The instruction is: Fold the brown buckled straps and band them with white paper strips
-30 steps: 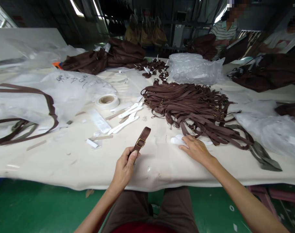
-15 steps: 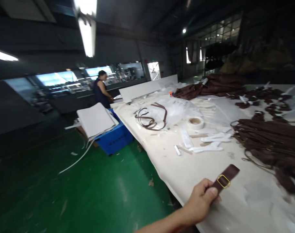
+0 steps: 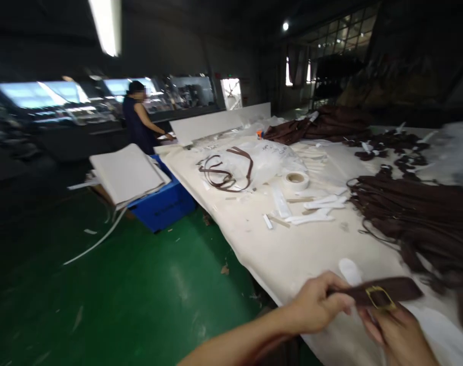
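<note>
A dark brown strap (image 3: 402,288) with a gold rectangular buckle (image 3: 379,297) is stretched above the near part of the white-covered table. Its left part is pinched between the thumb and fingers of my left hand (image 3: 322,301). Just under the buckle, my right hand (image 3: 397,328) is closed on the strap, somewhat blurred. A white oval piece (image 3: 350,271) shows on the table behind the strap. Farther right lies a pile of dark brown straps (image 3: 414,208).
On the table (image 3: 231,223) are a roll of white tape (image 3: 296,180), white strips, looped brown straps (image 3: 250,165) and plastic bags. A blue bin (image 3: 162,206) with white sheets (image 3: 126,173) stands left. Beyond it, a person (image 3: 140,119) stands at the table's far end.
My right hand has come into view and taken hold of the strap near the buckle. The strap has turned more level and moved right. The camera view has shifted.
</note>
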### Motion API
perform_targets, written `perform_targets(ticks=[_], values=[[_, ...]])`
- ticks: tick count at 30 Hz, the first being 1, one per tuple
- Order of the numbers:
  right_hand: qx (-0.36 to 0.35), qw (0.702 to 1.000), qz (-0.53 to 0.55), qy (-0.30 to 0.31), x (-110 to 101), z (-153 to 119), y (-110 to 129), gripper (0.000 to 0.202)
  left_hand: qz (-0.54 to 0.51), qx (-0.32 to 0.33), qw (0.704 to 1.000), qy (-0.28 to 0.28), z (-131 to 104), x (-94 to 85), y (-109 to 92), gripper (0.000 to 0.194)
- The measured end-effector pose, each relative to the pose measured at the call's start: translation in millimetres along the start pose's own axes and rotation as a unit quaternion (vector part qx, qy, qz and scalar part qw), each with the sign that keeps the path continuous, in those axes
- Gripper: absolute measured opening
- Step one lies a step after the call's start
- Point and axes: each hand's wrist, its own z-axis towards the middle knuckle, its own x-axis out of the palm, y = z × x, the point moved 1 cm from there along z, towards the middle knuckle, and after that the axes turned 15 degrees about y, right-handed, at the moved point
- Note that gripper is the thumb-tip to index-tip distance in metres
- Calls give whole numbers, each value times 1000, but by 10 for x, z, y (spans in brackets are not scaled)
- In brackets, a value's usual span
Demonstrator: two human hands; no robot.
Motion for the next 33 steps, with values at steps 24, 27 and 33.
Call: perform_targets(ticks=[24, 27, 33], values=[[145, 980, -131, 23, 269, -482, -52, 38, 454, -87, 882, 87, 234, -371, 195, 25], [28, 983, -179, -14, 302, -522, -23, 34, 467, -99, 874, 88, 248, -358, 234, 27], [-17, 1000, -6, -19, 414, -412, -23, 29, 476, -128, 866, 87, 239, -375, 218, 28]])
